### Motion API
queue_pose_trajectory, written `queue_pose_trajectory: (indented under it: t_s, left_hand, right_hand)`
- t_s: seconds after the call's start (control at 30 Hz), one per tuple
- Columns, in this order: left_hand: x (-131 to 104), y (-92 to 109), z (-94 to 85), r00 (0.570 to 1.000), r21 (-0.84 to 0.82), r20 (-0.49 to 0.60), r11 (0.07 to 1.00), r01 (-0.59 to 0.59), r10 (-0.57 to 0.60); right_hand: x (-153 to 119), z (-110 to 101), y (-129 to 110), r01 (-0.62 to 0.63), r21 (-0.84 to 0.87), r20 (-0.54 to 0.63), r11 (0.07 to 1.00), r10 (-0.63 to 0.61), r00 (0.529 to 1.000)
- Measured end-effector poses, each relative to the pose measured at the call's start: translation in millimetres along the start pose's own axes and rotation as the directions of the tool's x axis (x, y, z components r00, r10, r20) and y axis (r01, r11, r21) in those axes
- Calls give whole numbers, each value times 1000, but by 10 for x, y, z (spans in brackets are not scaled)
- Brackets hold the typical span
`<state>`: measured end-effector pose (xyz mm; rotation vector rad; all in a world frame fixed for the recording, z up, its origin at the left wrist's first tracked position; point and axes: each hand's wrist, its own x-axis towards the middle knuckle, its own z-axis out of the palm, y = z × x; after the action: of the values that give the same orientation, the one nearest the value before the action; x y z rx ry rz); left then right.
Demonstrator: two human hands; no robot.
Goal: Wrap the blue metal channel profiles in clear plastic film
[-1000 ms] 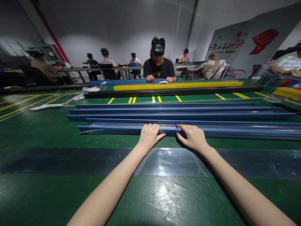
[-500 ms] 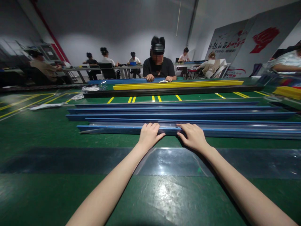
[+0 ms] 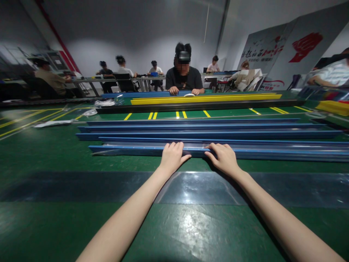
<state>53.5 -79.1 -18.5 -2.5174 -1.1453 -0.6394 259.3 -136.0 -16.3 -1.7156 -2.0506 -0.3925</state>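
Note:
A long blue plastic channel (image 3: 131, 150) lies crosswise on the green tabletop. My left hand (image 3: 172, 157) grips its near wall, fingers hooked over the top edge and thumb against the front. A short way to the right, my right hand (image 3: 225, 157) holds the same wall in a similar way, thumb in front and fingers reaching inside. The fingertips of both hands are partly hidden within the channel. Between my forearms and beyond them, a flat clear plastic strip (image 3: 196, 187) lies on the table, nearer to me than the channel.
More blue channels (image 3: 191, 135) lie parallel behind. Farther back are a black channel (image 3: 191, 106), a yellow channel (image 3: 207, 99) and plastic bags (image 3: 105, 103). A person (image 3: 185, 74) faces me across the table with both hands at the far blue channel. Other people sit behind.
Almost nothing differs. Both hands keep their places on the blue channel, with my right hand shifted very slightly left.

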Motion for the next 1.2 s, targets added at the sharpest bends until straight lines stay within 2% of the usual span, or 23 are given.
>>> queue_pose_trajectory:
  t_s: [0.47, 0.73, 1.0, 1.2]
  left_hand:
    - [-7, 10, -18, 1000, 29, -7, 999, 25, -25]
    - [-7, 5, -12, 1000, 31, -13, 999, 27, -26]
    - [0, -10, -8, 1000, -24, -8, 1000, 17, -17]
    - [-17, -32, 2, 997, -169, -65, 985, -42, 32]
  right_hand:
    - [11, -24, -24, 12, -58, 23, 998, -11, 1000]
    - [51, -26, -242, -7, 134, 18, 991, 5, 1000]
    - [107, 42, -275, -85, 177, 7, 981, 85, 996]
    - [116, 46, -268, -76, 193, 2, 978, 77, 997]
